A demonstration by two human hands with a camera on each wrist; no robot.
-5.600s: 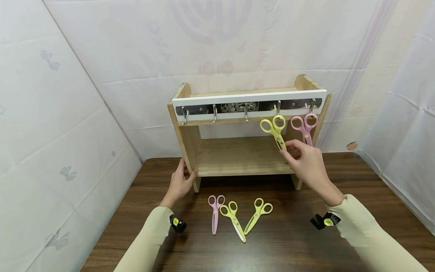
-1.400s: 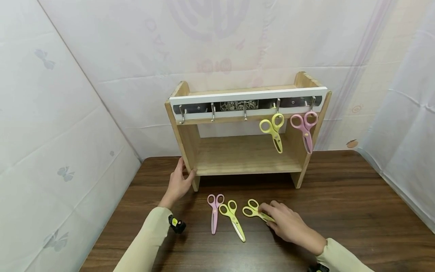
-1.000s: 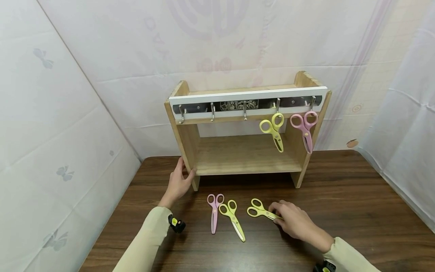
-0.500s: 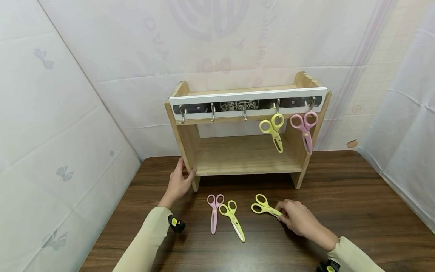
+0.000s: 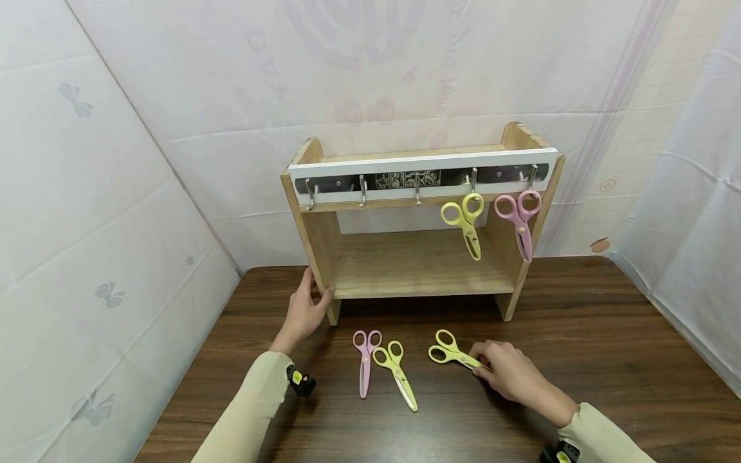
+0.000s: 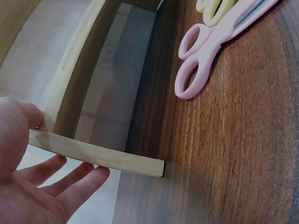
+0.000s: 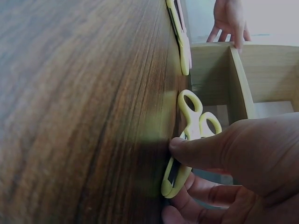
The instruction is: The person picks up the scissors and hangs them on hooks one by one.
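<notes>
My right hand (image 5: 509,373) pinches a pair of yellow scissors (image 5: 447,348) by the blade end, low over the table, handle loops pointing away to the left. In the right wrist view the thumb (image 7: 201,151) lies across the blades, with fingers behind them. My left hand (image 5: 303,308) grips the lower left side panel of a wooden shelf (image 5: 422,263), thumb on the front and fingers outside. Pink scissors (image 5: 365,363) and yellow scissors (image 5: 398,374) lie side by side on the table. From the shelf's hooks hang yellow scissors (image 5: 465,222) and pink scissors (image 5: 519,222).
A white rail (image 5: 347,172) with a metal strip and several hooks runs along the shelf's upper front; the three left hooks, such as the middle hook (image 5: 417,193), carry nothing. A dark wooden table (image 5: 590,321) lies beneath, with pale cloth walls (image 5: 231,128) behind and beside.
The right hand let go of yellow scissors now hanging on the rail, took another yellow pair from the table and turned and drew it rightward. The left hand stayed on the shelf.
</notes>
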